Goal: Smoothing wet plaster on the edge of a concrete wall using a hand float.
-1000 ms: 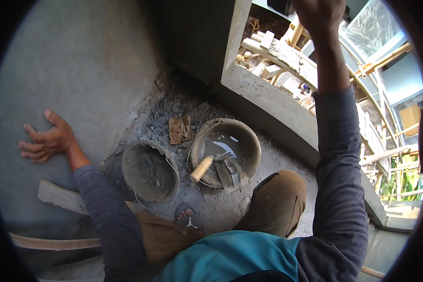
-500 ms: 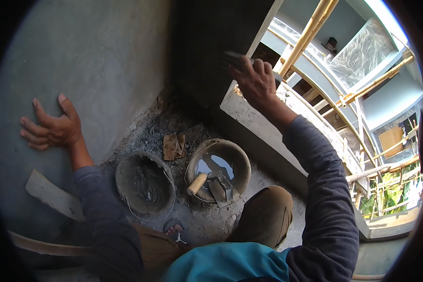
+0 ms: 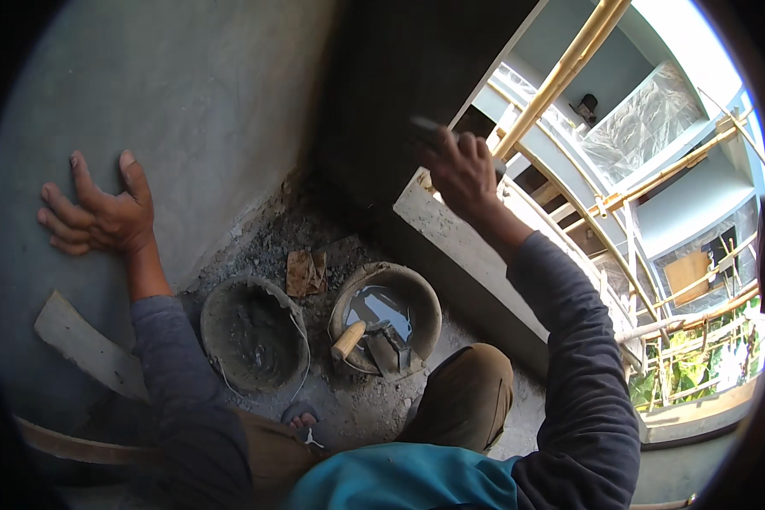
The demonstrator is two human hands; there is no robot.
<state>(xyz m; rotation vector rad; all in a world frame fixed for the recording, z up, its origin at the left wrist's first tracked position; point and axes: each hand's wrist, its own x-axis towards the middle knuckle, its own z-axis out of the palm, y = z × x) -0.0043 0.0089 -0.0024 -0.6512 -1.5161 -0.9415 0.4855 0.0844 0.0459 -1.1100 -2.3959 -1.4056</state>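
Note:
My left hand (image 3: 102, 208) lies with spread fingers against the smooth grey wall (image 3: 204, 93). My right hand (image 3: 466, 174) is closed round a flat, dark trowel-like tool (image 3: 427, 129), held up by the dark adjoining wall (image 3: 370, 85). Motion blurs the tool, and I cannot tell whether it touches that wall. Below stands a bucket (image 3: 210, 319) with wet grey mortar in it. To its right, a second bucket (image 3: 433, 316) contains water, and a trowel with a wooden handle (image 3: 348, 340) rests across its near rim.
Crumbled mortar (image 3: 285, 204) lines the wall corner, with a torn brown scrap (image 3: 306, 272) nearby. On the right runs a concrete ledge (image 3: 450, 229) beside an opening with bamboo poles (image 3: 561, 76). A board (image 3: 89, 348) leans at the left. My bent knee (image 3: 467, 391) is close to the water bucket.
The whole view has shifted slightly, the buckets now a little further left. My right hand keeps the tool near the dark wall, slightly lower; my left hand stays on the grey wall.

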